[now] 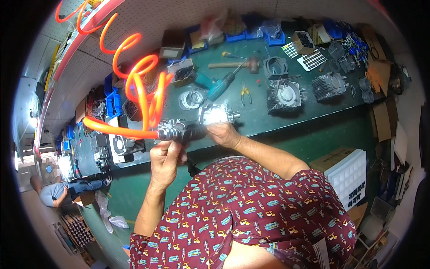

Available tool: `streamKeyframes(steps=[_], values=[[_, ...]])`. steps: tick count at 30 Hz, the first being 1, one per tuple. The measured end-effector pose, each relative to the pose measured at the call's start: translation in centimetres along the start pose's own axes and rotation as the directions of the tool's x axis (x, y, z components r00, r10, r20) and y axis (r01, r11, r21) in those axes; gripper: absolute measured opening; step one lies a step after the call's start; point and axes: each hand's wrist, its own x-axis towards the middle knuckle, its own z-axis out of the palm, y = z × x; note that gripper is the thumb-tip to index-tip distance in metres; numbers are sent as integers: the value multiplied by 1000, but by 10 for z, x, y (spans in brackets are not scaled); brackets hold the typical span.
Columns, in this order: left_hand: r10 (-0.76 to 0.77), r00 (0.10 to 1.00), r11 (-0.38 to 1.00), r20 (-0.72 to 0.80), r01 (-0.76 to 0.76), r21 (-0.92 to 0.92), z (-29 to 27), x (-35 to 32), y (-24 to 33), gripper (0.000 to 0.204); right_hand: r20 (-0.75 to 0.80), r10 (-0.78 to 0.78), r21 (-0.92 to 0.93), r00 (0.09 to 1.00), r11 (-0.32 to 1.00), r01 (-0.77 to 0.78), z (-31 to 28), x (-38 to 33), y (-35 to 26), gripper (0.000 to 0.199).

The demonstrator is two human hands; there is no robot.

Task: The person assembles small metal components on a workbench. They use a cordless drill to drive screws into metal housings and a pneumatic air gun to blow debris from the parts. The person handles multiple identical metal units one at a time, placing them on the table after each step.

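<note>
My left hand (166,158) is closed around a black pneumatic tool (179,132) fed by a coiled orange air hose (136,83). The tool's tip points at a small silver metal engine part (214,114) at the front edge of the green workbench (268,117). My right hand (224,133) grips that part from below and steadies it. Both forearms come up from my patterned maroon shirt.
On the bench lie finned grey cylinder castings (329,86), a round-bored casting (285,94), a teal drill (221,85), a hammer (237,64), yellow pliers (244,93), blue parts bins (113,101) and perforated trays (312,59). A white crate (351,172) stands at right. Another person (58,190) sits far left.
</note>
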Motion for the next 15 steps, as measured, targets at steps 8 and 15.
streamKeyframes(steps=[8, 15], values=[[368, 908, 927, -202, -374, 8, 15, 25, -35, 56, 1, 17, 13, 1000, 1000, -17, -1, 4, -4, 23], [382, 901, 896, -203, -415, -155, 41, 59, -52, 36, -126, -23, -187, 992, 982, -1, -49, 18, -20, 36]])
